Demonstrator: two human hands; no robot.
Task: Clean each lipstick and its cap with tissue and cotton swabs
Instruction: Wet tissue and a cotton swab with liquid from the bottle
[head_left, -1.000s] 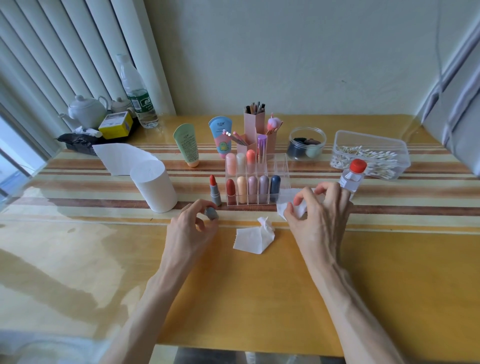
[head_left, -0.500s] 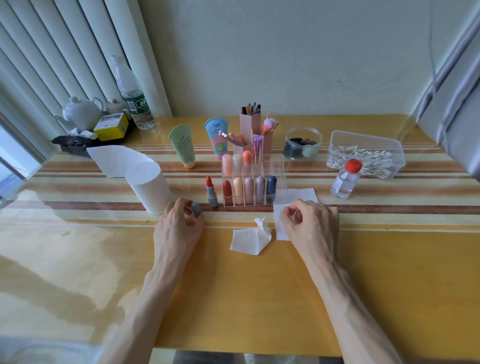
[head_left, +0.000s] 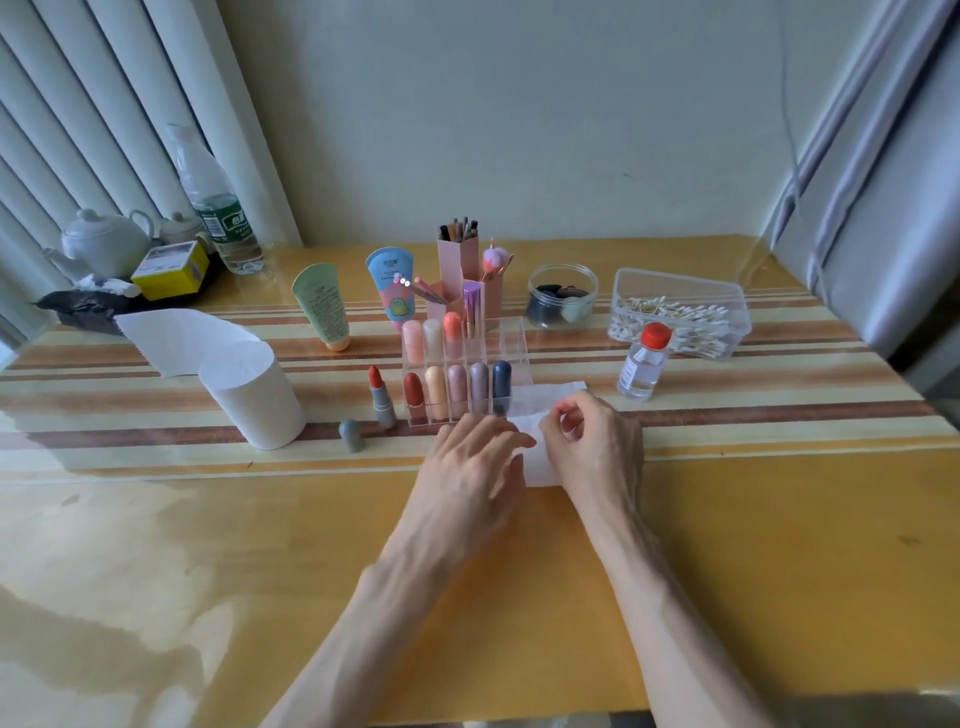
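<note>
Now right hand (head_left: 597, 449) pinches thin white tissue sheet (head_left: 548, 402); left hand (head_left: 475, 467) flat, fingers straight. Looks flimsy, tearable: we take edge.

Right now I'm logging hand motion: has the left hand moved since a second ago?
Yes: left hand went right, from the cap beside the lipstick to the tissue.

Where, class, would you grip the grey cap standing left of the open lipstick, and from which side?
Probably pinch the grey cap across its straight lower sides, coming from above: it stands upright, domed end up, clear of the open lipstick and tissue roll.
</note>
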